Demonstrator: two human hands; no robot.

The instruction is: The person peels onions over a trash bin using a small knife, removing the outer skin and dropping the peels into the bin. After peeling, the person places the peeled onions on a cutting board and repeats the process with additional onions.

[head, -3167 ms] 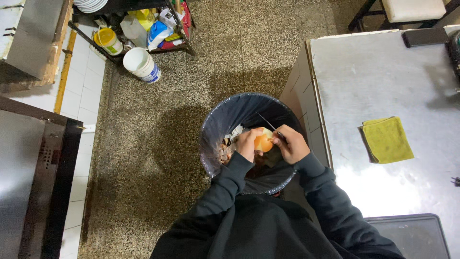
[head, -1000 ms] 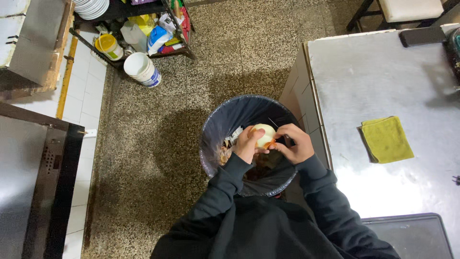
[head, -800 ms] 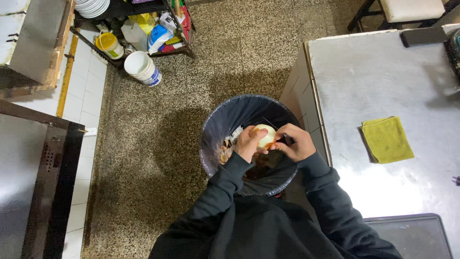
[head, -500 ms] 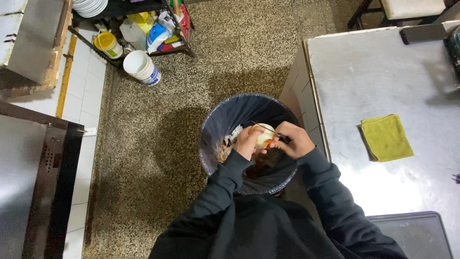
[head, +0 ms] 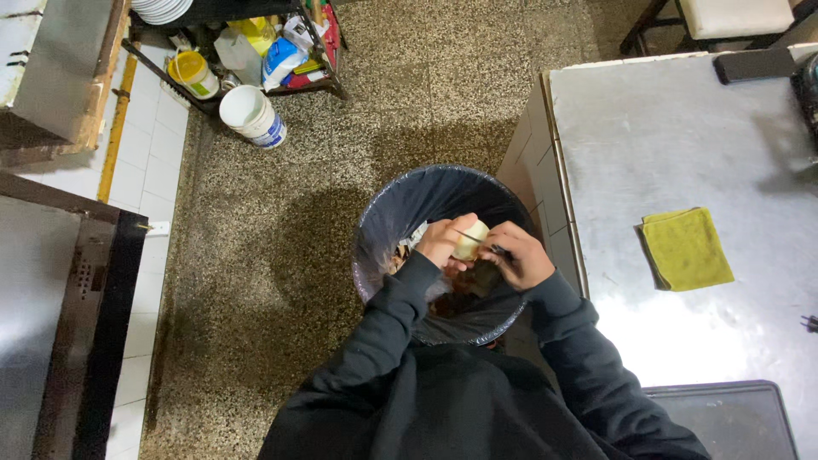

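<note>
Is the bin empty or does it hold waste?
Holds waste: scraps lie at the bottom of the bin, under the hands.

Over a black-lined trash bin (head: 400, 213) on the speckled floor, the left hand (head: 445, 241) holds a pale peeled onion (head: 471, 241). The right hand (head: 521, 255) grips a knife (head: 469, 233) against it. A yellow cloth (head: 687, 249) lies on the steel bench (head: 682, 136), near its left edge.
</note>
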